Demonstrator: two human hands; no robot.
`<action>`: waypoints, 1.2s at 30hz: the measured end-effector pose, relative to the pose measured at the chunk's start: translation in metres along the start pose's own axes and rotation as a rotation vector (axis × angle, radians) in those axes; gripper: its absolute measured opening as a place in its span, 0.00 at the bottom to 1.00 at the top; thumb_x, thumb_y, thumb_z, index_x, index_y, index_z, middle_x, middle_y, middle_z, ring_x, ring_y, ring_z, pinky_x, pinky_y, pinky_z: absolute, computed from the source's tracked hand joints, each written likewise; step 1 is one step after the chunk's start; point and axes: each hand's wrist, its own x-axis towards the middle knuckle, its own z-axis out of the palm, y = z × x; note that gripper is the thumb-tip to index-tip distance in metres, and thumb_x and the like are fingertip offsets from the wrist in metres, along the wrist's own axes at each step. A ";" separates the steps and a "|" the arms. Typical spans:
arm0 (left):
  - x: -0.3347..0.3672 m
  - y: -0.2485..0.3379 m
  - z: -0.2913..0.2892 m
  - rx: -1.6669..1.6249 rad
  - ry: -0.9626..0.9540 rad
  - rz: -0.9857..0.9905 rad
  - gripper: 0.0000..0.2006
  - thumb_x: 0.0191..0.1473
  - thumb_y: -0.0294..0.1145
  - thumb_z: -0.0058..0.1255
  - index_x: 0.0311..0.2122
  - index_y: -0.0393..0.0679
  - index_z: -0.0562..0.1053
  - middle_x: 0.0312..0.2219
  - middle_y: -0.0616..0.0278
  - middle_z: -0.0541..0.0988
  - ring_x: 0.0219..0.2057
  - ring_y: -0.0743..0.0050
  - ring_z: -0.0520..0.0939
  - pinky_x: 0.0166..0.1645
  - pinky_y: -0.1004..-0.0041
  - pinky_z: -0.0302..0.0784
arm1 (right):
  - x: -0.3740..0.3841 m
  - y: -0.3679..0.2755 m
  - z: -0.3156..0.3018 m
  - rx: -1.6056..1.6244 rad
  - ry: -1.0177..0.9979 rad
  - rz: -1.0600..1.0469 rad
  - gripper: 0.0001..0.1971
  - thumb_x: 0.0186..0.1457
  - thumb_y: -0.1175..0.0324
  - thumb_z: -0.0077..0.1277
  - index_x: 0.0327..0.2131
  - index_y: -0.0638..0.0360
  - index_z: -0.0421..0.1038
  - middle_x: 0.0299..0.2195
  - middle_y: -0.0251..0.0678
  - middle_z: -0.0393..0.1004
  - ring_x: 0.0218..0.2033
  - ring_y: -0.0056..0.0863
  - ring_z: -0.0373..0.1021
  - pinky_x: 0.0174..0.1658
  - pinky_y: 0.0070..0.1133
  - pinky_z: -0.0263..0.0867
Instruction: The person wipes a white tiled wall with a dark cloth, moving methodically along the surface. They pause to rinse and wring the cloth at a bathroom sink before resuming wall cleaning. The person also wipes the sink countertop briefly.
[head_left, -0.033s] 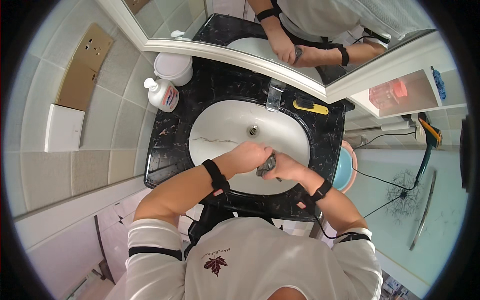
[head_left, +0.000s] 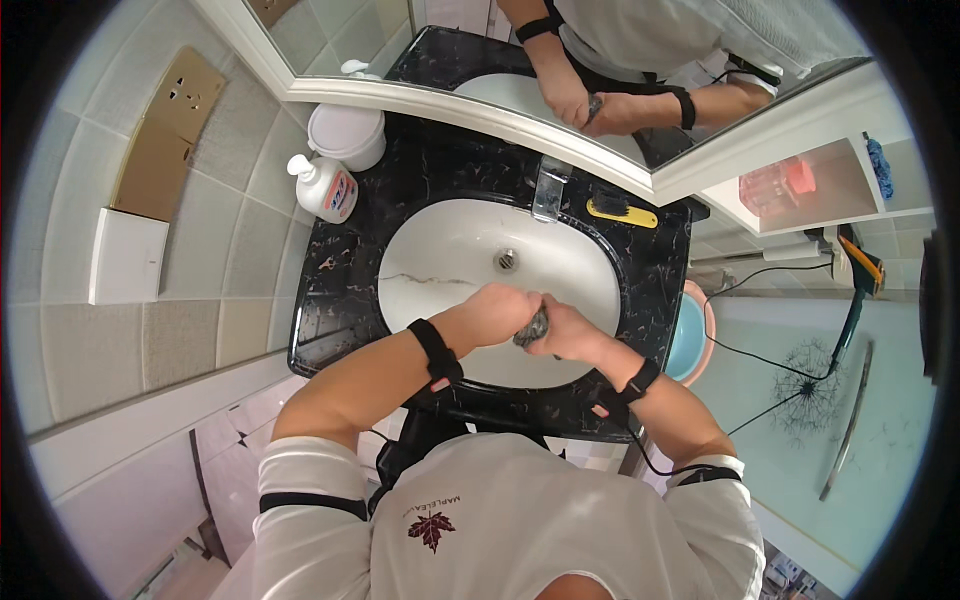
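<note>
Head view: left hand (head_left: 497,312) and right hand (head_left: 568,333) both clench a small grey object (head_left: 533,327) between them, over the sink (head_left: 450,250); faucet (head_left: 549,188) beyond them.

**Home bathroom, sink corner**

Small domestic bathroom. White oval basin (head_left: 470,262) set in a black marbled counter (head_left: 660,262), chrome tap (head_left: 548,190) at the back, drain (head_left: 507,259) in the middle. Framed mirror (head_left: 600,60) above reflects the person at the sink. Walls in pale square tiles (head_left: 200,250), with a white switch plate (head_left: 127,256) on the left. On the counter: pump bottle (head_left: 325,187), white lidded pot (head_left: 345,133), yellow brush (head_left: 620,211). Right side: shelf (head_left: 800,185) with a pink container (head_left: 780,183), blue-and-pink bowl (head_left: 692,335) below, cabled hair tool (head_left: 855,280) hanging on the wall.
</note>
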 end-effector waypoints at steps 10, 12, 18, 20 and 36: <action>0.012 -0.027 0.075 -0.216 -0.389 -0.290 0.13 0.40 0.31 0.53 0.35 0.40 0.72 0.25 0.48 0.78 0.30 0.44 0.78 0.34 0.55 0.73 | 0.042 0.045 0.079 -0.487 0.478 -0.242 0.29 0.40 0.62 0.62 0.44 0.61 0.59 0.27 0.47 0.73 0.29 0.42 0.73 0.28 0.32 0.68; 0.007 -0.025 0.076 -0.266 -0.217 -0.364 0.18 0.40 0.32 0.54 0.40 0.40 0.70 0.33 0.45 0.77 0.32 0.43 0.77 0.36 0.56 0.74 | 0.041 0.047 0.084 -0.386 0.427 -0.119 0.28 0.40 0.63 0.62 0.43 0.62 0.61 0.24 0.41 0.73 0.25 0.36 0.73 0.26 0.28 0.68; -0.033 0.007 0.017 -0.005 0.395 -0.060 0.22 0.48 0.29 0.48 0.50 0.42 0.65 0.55 0.48 0.61 0.51 0.49 0.70 0.52 0.58 0.69 | 0.008 0.048 0.033 1.156 -0.259 0.191 0.22 0.46 0.59 0.60 0.41 0.62 0.66 0.28 0.34 0.71 0.21 0.19 0.65 0.20 0.16 0.58; -0.041 0.018 0.008 0.172 0.496 0.099 0.19 0.49 0.29 0.46 0.49 0.43 0.66 0.58 0.50 0.59 0.56 0.53 0.66 0.56 0.57 0.65 | -0.010 0.047 0.032 1.366 -0.397 0.103 0.21 0.48 0.59 0.57 0.41 0.62 0.65 0.31 0.37 0.71 0.22 0.20 0.65 0.19 0.14 0.57; -0.012 0.032 0.025 0.240 0.181 0.227 0.08 0.42 0.31 0.51 0.30 0.40 0.70 0.25 0.59 0.73 0.26 0.66 0.79 0.25 0.73 0.76 | -0.007 0.019 0.041 0.491 -0.145 0.090 0.16 0.38 0.74 0.60 0.34 0.63 0.68 0.27 0.37 0.71 0.23 0.22 0.68 0.23 0.20 0.64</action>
